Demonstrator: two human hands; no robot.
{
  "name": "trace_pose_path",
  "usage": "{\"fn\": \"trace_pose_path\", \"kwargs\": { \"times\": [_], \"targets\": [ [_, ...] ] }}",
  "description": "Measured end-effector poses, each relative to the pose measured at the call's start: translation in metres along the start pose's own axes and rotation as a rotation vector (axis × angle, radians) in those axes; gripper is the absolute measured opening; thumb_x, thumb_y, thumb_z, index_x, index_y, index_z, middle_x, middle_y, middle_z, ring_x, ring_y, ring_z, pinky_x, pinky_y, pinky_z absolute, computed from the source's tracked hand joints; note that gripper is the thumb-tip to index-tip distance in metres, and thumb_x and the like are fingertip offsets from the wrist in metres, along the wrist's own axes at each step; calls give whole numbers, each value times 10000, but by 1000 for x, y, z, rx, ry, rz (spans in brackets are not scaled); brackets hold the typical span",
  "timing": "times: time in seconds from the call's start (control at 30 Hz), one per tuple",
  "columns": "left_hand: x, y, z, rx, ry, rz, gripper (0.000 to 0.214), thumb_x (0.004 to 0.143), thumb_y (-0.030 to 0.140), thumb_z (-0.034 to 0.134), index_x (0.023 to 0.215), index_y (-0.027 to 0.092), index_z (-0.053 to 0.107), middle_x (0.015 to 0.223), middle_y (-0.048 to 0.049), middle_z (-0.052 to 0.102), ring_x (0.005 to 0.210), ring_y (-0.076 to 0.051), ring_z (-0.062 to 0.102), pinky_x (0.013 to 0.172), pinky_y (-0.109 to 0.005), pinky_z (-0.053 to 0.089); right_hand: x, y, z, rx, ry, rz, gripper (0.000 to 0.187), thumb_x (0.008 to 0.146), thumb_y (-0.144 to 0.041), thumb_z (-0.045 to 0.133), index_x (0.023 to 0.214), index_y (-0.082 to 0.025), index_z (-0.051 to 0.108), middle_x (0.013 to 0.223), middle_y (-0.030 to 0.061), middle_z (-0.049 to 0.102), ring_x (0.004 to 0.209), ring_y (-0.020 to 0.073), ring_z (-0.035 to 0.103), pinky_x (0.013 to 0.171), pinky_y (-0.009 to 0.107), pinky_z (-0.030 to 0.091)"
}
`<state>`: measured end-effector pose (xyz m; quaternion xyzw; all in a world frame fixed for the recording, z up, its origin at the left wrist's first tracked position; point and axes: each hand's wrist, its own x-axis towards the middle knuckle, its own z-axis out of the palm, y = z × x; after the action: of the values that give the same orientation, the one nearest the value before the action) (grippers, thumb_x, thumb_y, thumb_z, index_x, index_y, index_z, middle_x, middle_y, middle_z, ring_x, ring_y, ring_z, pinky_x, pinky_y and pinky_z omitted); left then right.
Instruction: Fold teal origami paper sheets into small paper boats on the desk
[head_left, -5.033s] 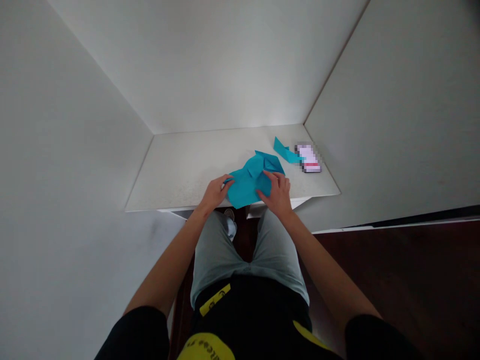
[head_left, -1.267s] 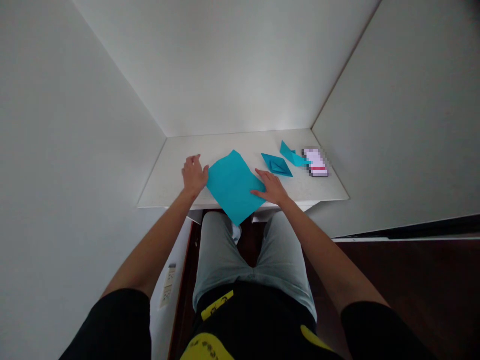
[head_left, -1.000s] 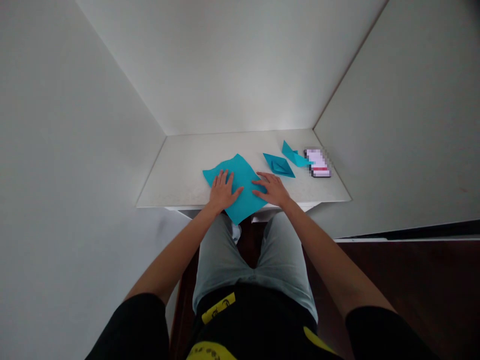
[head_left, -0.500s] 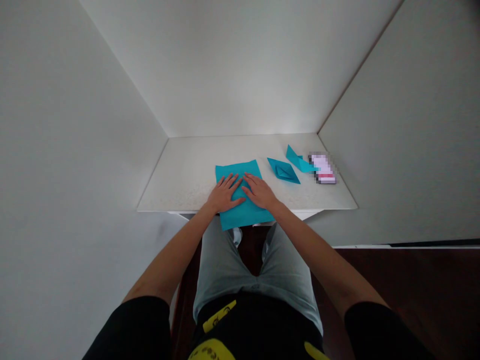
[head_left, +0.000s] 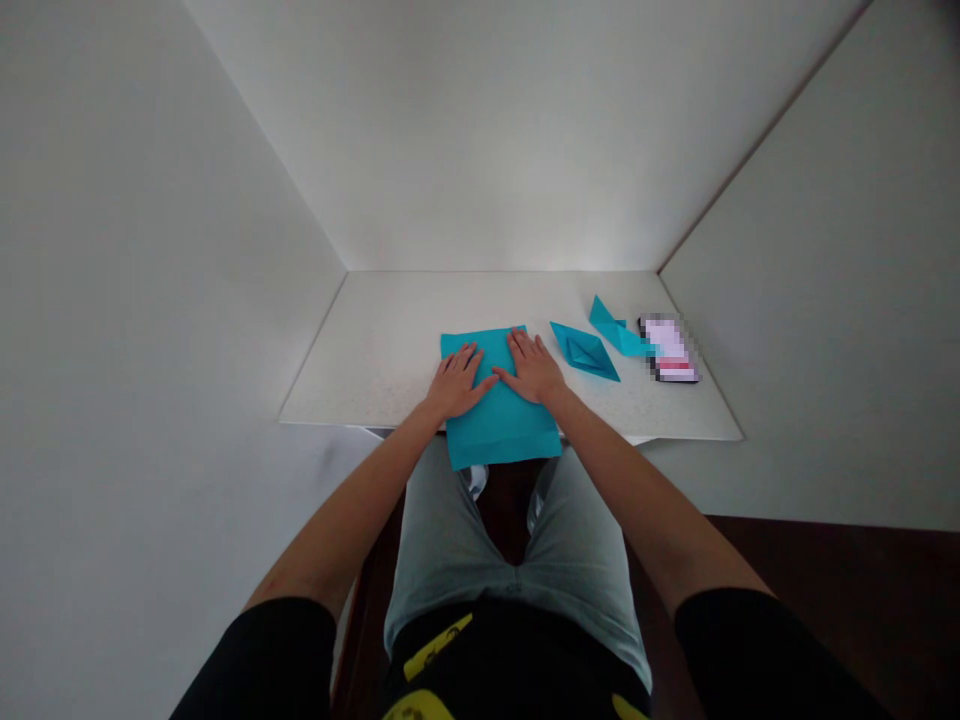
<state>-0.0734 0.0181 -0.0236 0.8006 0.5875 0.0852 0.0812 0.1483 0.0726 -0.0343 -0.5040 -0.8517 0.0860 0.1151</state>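
Note:
A sheet of blue paper [head_left: 501, 425] lies on the white table, its near end reaching past the front edge over my lap. My left hand [head_left: 456, 382] rests on its left side with the fingers spread. Over the right side, my right hand [head_left: 535, 370] lies flat, fingers also apart. The two thumbs come close together near the middle of the sheet. Right of the paper sits a folded blue paper boat [head_left: 585, 352]. A second blue paper boat [head_left: 619, 332] is farther right.
A phone [head_left: 670, 348], blurred by pixels, lies at the table's right end, partly overlapped by the second boat's tip. White walls enclose the white table [head_left: 375, 340] at the back, left and right. My legs [head_left: 435, 550] are below its front edge.
My right hand has slid outward toward the paper's right edge, fingers more spread. My left hand stays on the left side. The view has shifted slightly.

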Motion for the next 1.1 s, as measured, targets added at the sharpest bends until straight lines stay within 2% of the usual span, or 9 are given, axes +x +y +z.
{"fn": "trace_pose_path", "kwargs": {
  "times": [0.2, 0.37, 0.5, 0.6, 0.7, 0.83, 0.97, 1.1],
  "targets": [
    [25, -20, 1, -23, 72, -191, 930, 1052, 726, 310, 1749, 110, 280, 1822, -172, 246, 1708, -375, 183, 1390, -591, 145, -2, -4, -2, -17, -11, 1, 1002, 1061, -762, 231, 1721, -12, 307, 1804, 227, 256, 1699, 353, 217, 1401, 570, 81],
    [25, -27, -1, 8, 93, -208, 976, 1055, 710, 282, 1751, 31, 203, 1822, -215, 205, 1715, -366, 155, 1403, -573, 83, -2, -2, 0, -13, 6, 2, 982, 1056, -754, 278, 1740, -50, 277, 1810, 206, 253, 1700, 351, 216, 1402, 582, 48],
    [25, -22, -2, 16, 115, -235, 1003, 1053, 714, 307, 1738, -12, 205, 1806, -245, 239, 1713, -382, 150, 1406, -565, 68, -2, -2, 0, -12, -3, 2, 982, 1056, -754, 292, 1748, -58, 258, 1814, 199, 246, 1702, 349, 209, 1404, 574, 34],
    [9, -9, -1, 43, 117, -230, 987, 1075, 680, 306, 1708, -74, 231, 1802, -280, 209, 1714, -394, 130, 1406, -556, 76, -3, -3, 1, -10, 6, -1, 976, 1059, -747, 300, 1750, -60, 252, 1814, 202, 245, 1701, 354, 210, 1400, 587, 30],
    [-21, 10, 4, 59, 102, -70, 896, 1104, 641, 283, 1719, -11, 270, 1818, -229, 202, 1717, -342, 151, 1405, -536, 121, -1, -2, 1, -2, 6, 12, 968, 1063, -737, 305, 1746, -54, 259, 1813, 207, 241, 1700, 355, 215, 1397, 592, 32],
    [-48, 23, 10, 86, 88, -1, 889, 1092, 651, 381, 1716, 21, 316, 1815, -226, 219, 1710, -346, 186, 1398, -524, 170, 4, 0, -3, 51, 6, 22, 935, 1074, -707, 328, 1745, -59, 268, 1803, 209, 268, 1696, 355, 229, 1394, 611, 44],
    [-39, 8, 8, 77, 83, 5, 887, 1091, 646, 402, 1710, 15, 330, 1809, -233, 233, 1704, -357, 205, 1395, -530, 167, -13, -12, -11, 100, 71, -31, 800, 1126, -602, 294, 1730, -79, 325, 1776, 204, 345, 1674, 341, 302, 1389, 644, 25],
    [-21, -30, -3, 62, 65, 41, 849, 1089, 617, 428, 1717, 53, 338, 1809, -210, 260, 1700, -351, 226, 1389, -525, 173, -72, -34, -20, 114, 81, -291, 679, 1134, -537, 386, 1698, -161, 422, 1740, 162, 444, 1646, 326, 369, 1395, 627, 90]
  ]
}}
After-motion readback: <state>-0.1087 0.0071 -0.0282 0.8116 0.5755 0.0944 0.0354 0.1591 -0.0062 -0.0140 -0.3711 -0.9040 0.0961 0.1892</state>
